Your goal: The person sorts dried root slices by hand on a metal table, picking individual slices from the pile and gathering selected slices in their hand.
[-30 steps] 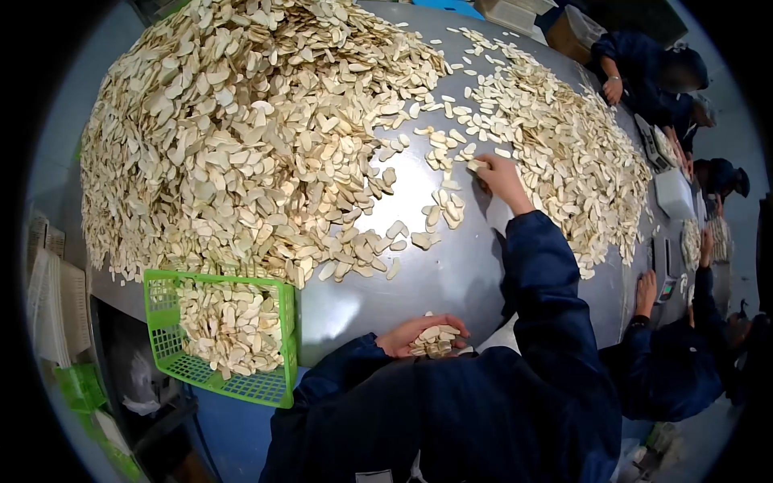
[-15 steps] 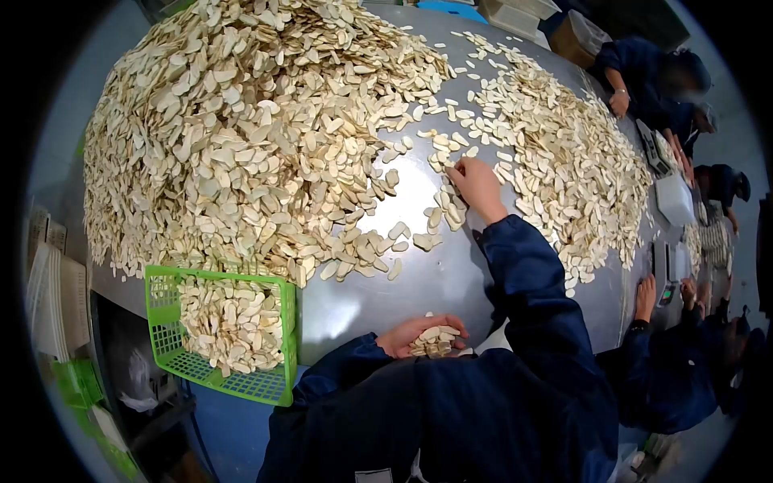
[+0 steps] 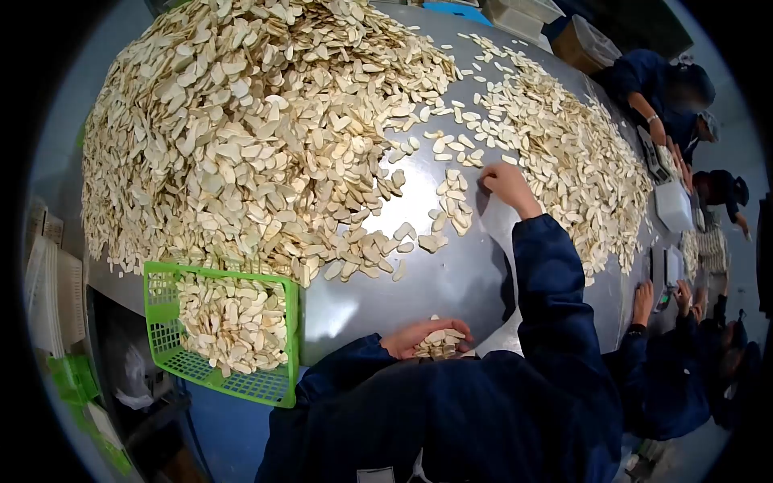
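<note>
Cupped near my body, my left hand [image 3: 411, 338] holds a small stack of pale slices [image 3: 437, 344]. My right hand [image 3: 507, 185] is over the metal table [image 3: 378, 310] with its fingers curled together; whether a slice is between the fingertips is hidden. Just left of it lies a small group of loose slices [image 3: 453, 201]. A tall heap of slices [image 3: 233, 137] fills the left side of the table, and a flatter spread [image 3: 564, 145] lies right of my right hand. The green basket [image 3: 293, 346], partly filled with slices, stands at the lower left.
Co-workers in dark blue clothes line the right edge, one with a hand [image 3: 643, 302] on the table. A white container [image 3: 674, 205] and a scale [image 3: 660, 274] stand near them. Boxes [image 3: 515, 18] sit at the far edge, and stacked trays [image 3: 56, 298] at the left.
My right hand moved left to the loose slices, then back to the right. My left hand stayed nearly still with its stack. Co-workers' arms at the right shifted.
</note>
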The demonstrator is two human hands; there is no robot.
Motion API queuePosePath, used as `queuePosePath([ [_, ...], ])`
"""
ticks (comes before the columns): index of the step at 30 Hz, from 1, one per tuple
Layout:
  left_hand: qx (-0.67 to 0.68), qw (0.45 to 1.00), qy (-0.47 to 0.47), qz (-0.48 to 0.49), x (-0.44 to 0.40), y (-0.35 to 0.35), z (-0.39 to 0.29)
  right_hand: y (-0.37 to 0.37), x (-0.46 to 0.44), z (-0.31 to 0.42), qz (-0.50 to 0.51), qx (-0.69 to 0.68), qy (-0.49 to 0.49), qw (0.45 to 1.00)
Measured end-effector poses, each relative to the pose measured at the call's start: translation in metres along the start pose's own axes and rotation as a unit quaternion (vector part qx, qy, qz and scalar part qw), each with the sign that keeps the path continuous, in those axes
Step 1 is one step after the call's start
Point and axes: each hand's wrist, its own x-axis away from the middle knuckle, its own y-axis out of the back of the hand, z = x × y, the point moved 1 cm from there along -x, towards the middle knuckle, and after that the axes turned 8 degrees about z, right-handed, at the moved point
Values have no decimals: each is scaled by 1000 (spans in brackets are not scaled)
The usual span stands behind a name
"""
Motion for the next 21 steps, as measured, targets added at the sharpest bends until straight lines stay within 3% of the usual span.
queuePosePath([
  [1,3,1000,0,2,-1,3,0,2,1,-5,4,92,-65,994],
  [4,9,1000,-1,1,-1,1,-1,7,7,-3,-103,125,-41,986],
  [5,11,1000,0,-1,-1,0,-1,2,6,1,-118,96,24,988],
  [8,2,1000,-7,-1,-1,3,-1,-20,0,35,-49,-21,19,998],
  [14,-6,1000,-10,-28,0,3,-1,-48,-12,65,-131,132,24,982],
  [19,-7,1000,-3,-6,1,4,-1,-33,1,44,-92,187,12,978],
  [21,-9,1000,0,-1,1,0,-1,-17,8,21,-65,22,-5,998],
])
